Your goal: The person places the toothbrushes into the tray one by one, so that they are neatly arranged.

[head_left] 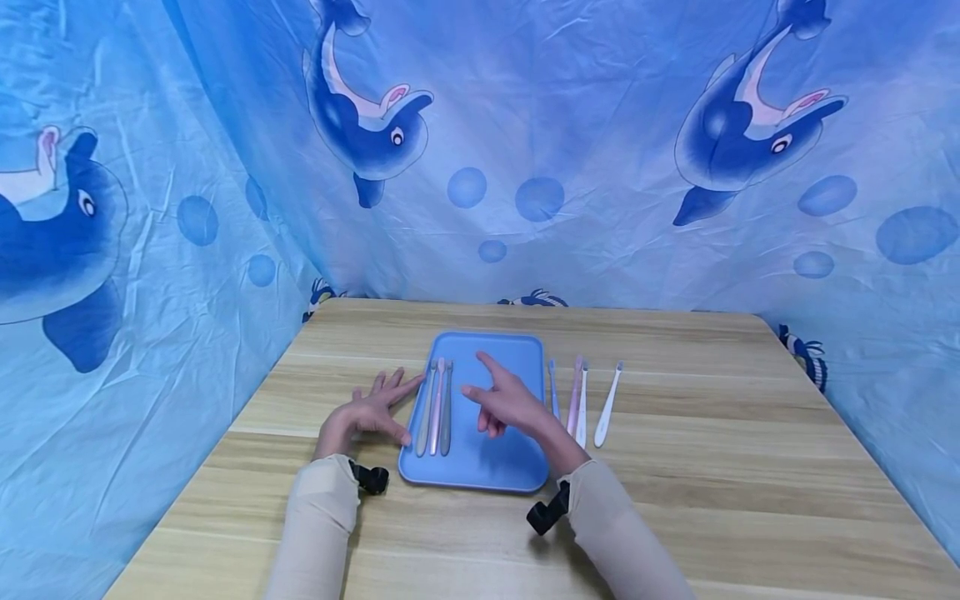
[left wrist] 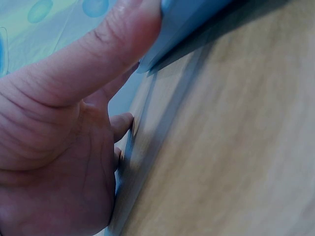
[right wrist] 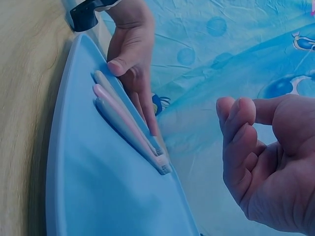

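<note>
My left hand (head_left: 372, 411) spreads its fingers at the left side of a blue tray (head_left: 498, 472). In the left wrist view its thumb (left wrist: 113, 44) touches the tray's edge (left wrist: 182, 24). Three toothbrushes lie side by side in the tray's left part: a greyish one (head_left: 425, 417), a pink one (head_left: 437, 408) and a darker grey one (head_left: 447, 417). Over the tray's middle hovers my right hand (head_left: 513, 404), holding nothing. Its index finger and thumb stretch out in the head view, while the other fingers bend loosely. The right wrist view shows this hand (right wrist: 270, 162) apart from the toothbrushes (right wrist: 128, 118).
Right of the tray, several toothbrushes lie on the wooden table (head_left: 712, 467): a blue one (head_left: 554, 387), a pink one (head_left: 575, 396), a white one (head_left: 582, 408) and another white one (head_left: 608, 406) farther right. A blue dolphin-print curtain (head_left: 600, 250) surrounds the table's back and sides.
</note>
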Demonstrator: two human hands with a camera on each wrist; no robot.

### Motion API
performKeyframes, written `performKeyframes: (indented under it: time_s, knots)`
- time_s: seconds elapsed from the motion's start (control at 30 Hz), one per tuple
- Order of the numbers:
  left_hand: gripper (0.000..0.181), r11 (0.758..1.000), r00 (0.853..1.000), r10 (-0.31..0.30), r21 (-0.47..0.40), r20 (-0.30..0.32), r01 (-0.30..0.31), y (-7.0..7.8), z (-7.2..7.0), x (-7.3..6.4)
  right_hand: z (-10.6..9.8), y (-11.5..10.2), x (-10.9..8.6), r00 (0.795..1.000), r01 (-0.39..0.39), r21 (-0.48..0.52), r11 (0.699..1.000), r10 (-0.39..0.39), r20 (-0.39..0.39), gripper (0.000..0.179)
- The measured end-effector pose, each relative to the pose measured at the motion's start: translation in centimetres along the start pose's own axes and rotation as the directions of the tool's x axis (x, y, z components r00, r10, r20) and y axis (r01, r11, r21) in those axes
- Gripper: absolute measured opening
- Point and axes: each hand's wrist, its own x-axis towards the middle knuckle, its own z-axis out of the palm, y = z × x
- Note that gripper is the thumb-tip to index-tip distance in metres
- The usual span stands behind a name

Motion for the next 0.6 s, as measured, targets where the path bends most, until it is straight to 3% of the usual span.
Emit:
performKeyframes:
  time_s: [0.6]
  knots:
    - [0.131,1.0,1.0,0.015,0.014,-0.004,-0.015,0.1,0.0,-0.2,-1.7,0.8,-1.2,1.0,0.012,0.005,1.0,-0.012,-0.012,0.076]
